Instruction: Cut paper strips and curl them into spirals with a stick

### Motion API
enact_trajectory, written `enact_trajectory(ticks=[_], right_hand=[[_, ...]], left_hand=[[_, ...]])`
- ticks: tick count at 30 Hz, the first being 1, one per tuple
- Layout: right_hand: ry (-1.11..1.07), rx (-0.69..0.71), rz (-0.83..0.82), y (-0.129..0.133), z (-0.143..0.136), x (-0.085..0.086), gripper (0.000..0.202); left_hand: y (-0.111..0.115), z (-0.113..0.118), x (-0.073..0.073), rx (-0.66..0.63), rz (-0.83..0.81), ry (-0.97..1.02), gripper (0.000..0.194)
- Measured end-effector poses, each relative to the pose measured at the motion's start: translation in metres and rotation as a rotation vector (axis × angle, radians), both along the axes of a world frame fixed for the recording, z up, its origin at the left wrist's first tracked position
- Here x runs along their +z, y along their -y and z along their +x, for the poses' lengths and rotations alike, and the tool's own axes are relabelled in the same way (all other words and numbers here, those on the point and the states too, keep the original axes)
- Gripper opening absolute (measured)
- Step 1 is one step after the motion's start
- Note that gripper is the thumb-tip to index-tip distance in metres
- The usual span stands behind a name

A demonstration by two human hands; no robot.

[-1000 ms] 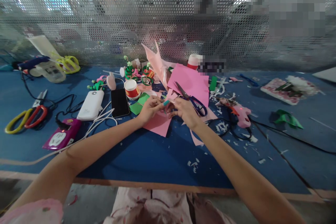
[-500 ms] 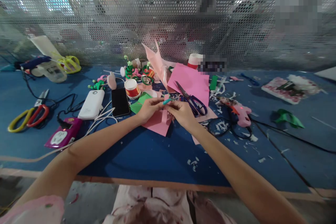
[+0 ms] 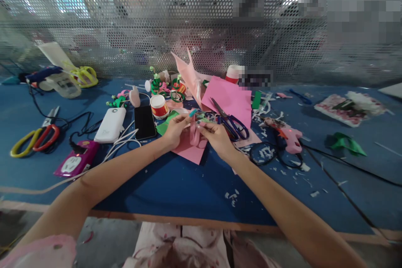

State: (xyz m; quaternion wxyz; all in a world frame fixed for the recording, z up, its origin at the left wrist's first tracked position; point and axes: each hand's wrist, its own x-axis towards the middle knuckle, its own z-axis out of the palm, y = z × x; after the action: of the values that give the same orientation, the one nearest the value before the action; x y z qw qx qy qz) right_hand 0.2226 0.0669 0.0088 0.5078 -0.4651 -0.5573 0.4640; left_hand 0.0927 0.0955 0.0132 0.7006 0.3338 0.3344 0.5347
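Note:
My left hand point(image 3: 176, 130) is closed near the middle of the table, pinching a small teal piece point(image 3: 192, 113) and the upper part of a pink strip point(image 3: 194, 135). Close by on the right, my right hand point(image 3: 216, 136) pinches the same strip, which hangs in a loop between the hands. Under them lies a sheet of pink paper point(image 3: 191, 153), with green paper point(image 3: 162, 127) beside my left hand. Blue-handled scissors point(image 3: 232, 122) lie open by my right hand, partly over a brighter pink sheet point(image 3: 231, 95).
Left on the blue table point(image 3: 163, 188) are a black phone point(image 3: 145, 122), white power bank point(image 3: 110, 125), purple socket point(image 3: 77, 158) and red-yellow scissors point(image 3: 39, 136). A pink glue gun point(image 3: 292, 139) with its cable lies right, among paper scraps. Mesh point(image 3: 141, 29) stands behind.
My hands have moved slightly apart. The pink strip, earlier hanging flat, now bends in a loop between them, and the teal piece has shifted left and up.

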Motion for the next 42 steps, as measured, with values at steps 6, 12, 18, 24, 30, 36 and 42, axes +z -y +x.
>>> enact_trajectory(ticks=[6,12,18,24,30,36,42], right_hand=[[-0.182,0.041,-0.16,0.004,-0.004,0.003,0.029],[-0.011,0.024,-0.105,0.004,0.0,0.005,0.037],[0.075,-0.059,0.046,0.0,0.007,0.004,0.025],[0.2,-0.086,0.155,0.007,0.005,0.01,0.017],[0.082,-0.234,0.16,0.005,0.004,0.01,0.006],[-0.179,-0.388,0.105,0.002,0.005,0.009,0.018],[-0.157,-0.545,0.141,0.001,0.004,0.009,0.026]], left_hand=[[-0.001,-0.001,-0.001,-0.021,0.0,-0.038,0.028],[-0.007,-0.001,-0.005,-0.065,0.138,-0.088,0.023],[-0.008,0.0,-0.005,-0.202,0.179,-0.167,0.034],[-0.005,-0.002,-0.005,-0.186,0.212,-0.266,0.018],[-0.002,-0.001,-0.002,-0.091,0.34,-0.424,0.034],[0.014,0.004,-0.004,-0.109,0.374,-0.551,0.048],[0.02,0.01,-0.009,-0.206,0.307,-0.232,0.048]])
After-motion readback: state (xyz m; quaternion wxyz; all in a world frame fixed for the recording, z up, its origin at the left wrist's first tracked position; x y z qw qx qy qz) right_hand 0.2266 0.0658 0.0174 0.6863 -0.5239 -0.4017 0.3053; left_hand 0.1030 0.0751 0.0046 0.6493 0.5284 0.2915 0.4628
